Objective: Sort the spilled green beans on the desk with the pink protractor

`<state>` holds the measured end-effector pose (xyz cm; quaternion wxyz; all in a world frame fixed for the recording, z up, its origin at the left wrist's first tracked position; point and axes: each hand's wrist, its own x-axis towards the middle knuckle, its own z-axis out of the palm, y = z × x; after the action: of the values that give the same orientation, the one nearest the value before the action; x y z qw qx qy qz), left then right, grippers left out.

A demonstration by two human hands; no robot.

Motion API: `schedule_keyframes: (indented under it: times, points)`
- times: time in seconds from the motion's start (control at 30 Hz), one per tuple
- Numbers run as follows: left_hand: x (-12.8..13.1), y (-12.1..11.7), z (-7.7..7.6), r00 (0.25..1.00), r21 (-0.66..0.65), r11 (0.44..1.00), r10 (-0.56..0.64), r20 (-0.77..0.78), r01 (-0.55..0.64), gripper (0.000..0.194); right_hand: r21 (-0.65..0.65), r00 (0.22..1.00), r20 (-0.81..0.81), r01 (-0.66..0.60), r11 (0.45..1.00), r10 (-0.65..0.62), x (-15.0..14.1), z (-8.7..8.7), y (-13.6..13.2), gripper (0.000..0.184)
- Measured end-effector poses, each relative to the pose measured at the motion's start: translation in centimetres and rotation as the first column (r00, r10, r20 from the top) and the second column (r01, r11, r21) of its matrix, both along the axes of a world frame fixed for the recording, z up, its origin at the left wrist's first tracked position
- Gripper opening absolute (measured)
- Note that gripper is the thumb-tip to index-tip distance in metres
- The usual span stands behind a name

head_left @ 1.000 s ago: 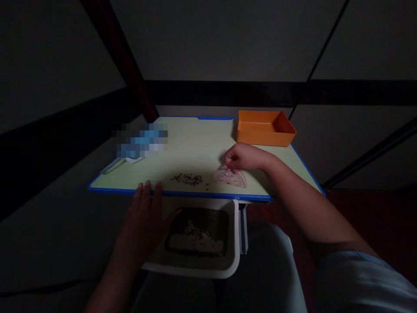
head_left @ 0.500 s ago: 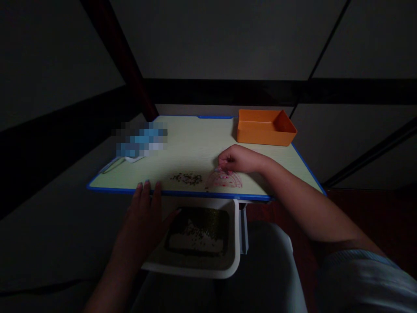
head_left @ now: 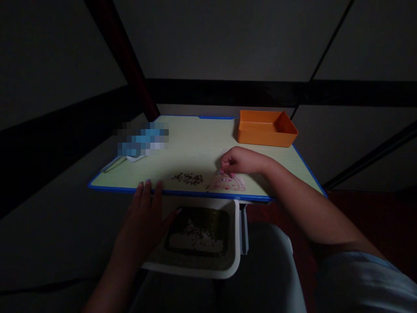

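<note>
My right hand (head_left: 239, 161) is closed in a pinch at the upper edge of a clear protractor (head_left: 228, 183) with pink markings, which lies low over the tabletop. Just left of it is a scatter of small dark grains (head_left: 188, 178). My left hand (head_left: 145, 213) is open, its fingertips at the table's blue front edge and its thumb stretched over a white basin (head_left: 237, 243). Inside that basin lie more dark grains (head_left: 208, 221), heaped toward the far side and thinly spread nearer me.
An orange open box (head_left: 267, 138) stands at the back right of the pale table (head_left: 192, 143). A blurred-out blue and white item (head_left: 143, 140) is at the left. My legs (head_left: 263, 261) are under the table, beside the basin.
The protractor and my right hand have shifted very slightly right and toward me. My left hand stays where it was.
</note>
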<state>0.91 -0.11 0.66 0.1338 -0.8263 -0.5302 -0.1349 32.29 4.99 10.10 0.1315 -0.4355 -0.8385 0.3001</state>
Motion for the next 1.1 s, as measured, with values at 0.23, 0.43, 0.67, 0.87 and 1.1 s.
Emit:
schedule_keyframes:
  times: [0.23, 0.43, 0.67, 0.87, 1.1]
  points:
    - [0.2, -0.1, 0.3, 1.000, -0.023, 1.000, 0.017, 0.017, -0.017, 0.090, 0.049, 0.996, 0.043, 0.072, 0.996, -0.074, 0.2, 0.2, 0.0, 0.019]
    - [0.2, -0.1, 0.3, 1.000, -0.016, 1.000, 0.000, 0.003, 0.000, 0.089, 0.125, 0.994, 0.067, 0.083, 0.989, -0.092, -0.7, -0.2, 0.1, 0.020]
    - [0.1, -0.1, 0.2, 1.000, -0.006, 1.000, 0.002, -0.018, -0.002, 0.089, 0.102, 0.999, 0.005, 0.039, 0.994, -0.040, -1.2, -0.4, -0.1, 0.020]
    - [0.0, 0.1, 0.1, 1.000, -0.010, 1.000, 0.017, -0.014, -0.017, 0.092, 0.029, 0.996, -0.091, 0.026, 0.999, -0.023, -0.3, 0.0, -0.1, 0.020]
    - [0.3, 0.0, 0.4, 1.000, -0.033, 0.999, 0.019, 0.005, -0.019, 0.091, -0.067, 0.994, -0.104, -0.031, 0.997, 0.024, -0.1, -0.2, -0.1, 0.017]
